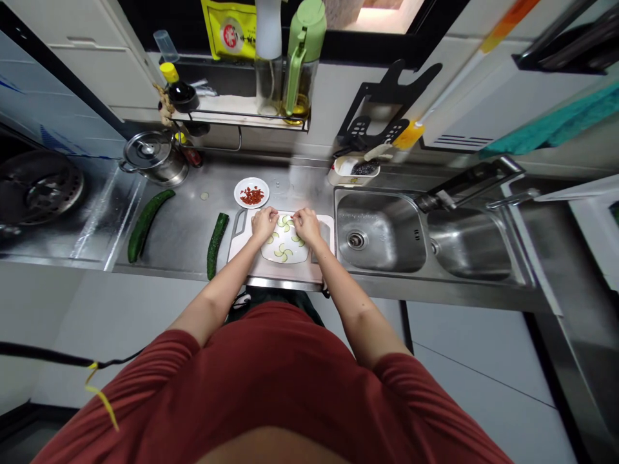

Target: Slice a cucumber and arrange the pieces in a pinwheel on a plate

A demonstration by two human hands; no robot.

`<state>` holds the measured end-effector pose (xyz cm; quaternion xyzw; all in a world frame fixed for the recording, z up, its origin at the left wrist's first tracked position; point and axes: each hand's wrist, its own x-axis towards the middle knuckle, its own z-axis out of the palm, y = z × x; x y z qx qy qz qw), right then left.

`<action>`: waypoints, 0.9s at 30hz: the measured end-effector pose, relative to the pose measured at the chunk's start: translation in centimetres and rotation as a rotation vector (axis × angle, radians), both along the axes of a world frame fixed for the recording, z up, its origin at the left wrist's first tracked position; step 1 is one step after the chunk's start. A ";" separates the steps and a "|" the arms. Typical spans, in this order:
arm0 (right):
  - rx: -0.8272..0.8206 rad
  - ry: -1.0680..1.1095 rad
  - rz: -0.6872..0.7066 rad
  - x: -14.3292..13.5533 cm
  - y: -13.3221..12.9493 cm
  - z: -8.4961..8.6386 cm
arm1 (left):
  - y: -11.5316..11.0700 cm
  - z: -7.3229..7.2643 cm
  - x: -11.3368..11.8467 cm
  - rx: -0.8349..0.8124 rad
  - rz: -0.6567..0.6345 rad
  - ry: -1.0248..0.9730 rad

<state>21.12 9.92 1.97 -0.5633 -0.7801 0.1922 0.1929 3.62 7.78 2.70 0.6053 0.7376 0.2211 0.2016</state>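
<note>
A white plate (285, 256) rests on a light cutting board (236, 248), with thin cucumber slices (284, 252) laid on it in pinwheel clusters. My left hand (264, 223) is over the plate's upper left edge, its fingers pinched together; whatever they hold is too small to make out. Over the upper right edge is my right hand (306, 227), also pinched, with a speck of red at its fingertips. Just beyond the board sits a small white dish (252, 193) of dried red pieces (252, 195). A cut cucumber (217, 245) lies left of the board.
A whole cucumber (149, 222) lies farther left, near a lidded steel pot (152, 158). To the right is a double sink (382, 258) with a tap (476, 187). Bottles, including a green-topped oil bottle (302, 61), stand on the wall shelf (232, 118).
</note>
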 end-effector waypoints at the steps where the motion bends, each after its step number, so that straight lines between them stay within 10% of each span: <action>1: -0.012 -0.024 0.008 -0.1 0.0 -0.3 | 0.1 -0.1 0.0 -0.012 -0.002 0.018; 27: -0.094 -0.237 0.072 -2.0 -0.4 -1.7 | 1.0 -0.9 2.2 -0.165 -0.100 0.180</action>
